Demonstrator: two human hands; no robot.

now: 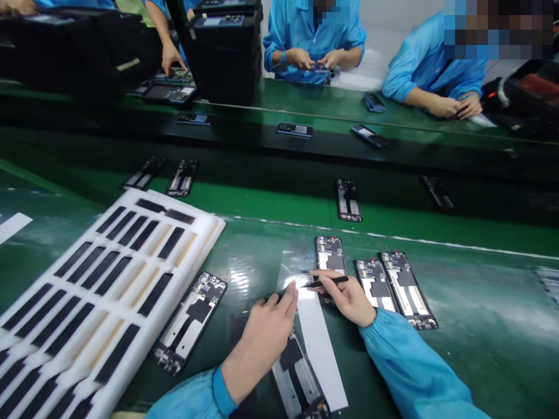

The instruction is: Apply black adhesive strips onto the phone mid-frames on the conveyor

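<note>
My right hand [347, 299] grips black tweezers [336, 280], their tip over a small sheet of stickers [304, 280]. Closed at the fingertips, my left hand [266, 331] holds the left edge of that sheet; its thumb is mostly hidden. Below the sheet lies a long white paper strip [321, 355]. An opened phone body [299, 378] is under my left wrist, partly covered. Beyond my right hand sits another phone body [329, 251], and two more, a nearer one [375, 285] and a longer one [408, 288], lie to the right.
A white foam tray [209, 230] with rows of black strips fills the left side, a phone body [192, 320] beside it. A conveyor belt [262, 201] carries several phone bodies. Across it, people in blue work near stacked black trays [229, 64]. Clear film [240, 273] lies on the table.
</note>
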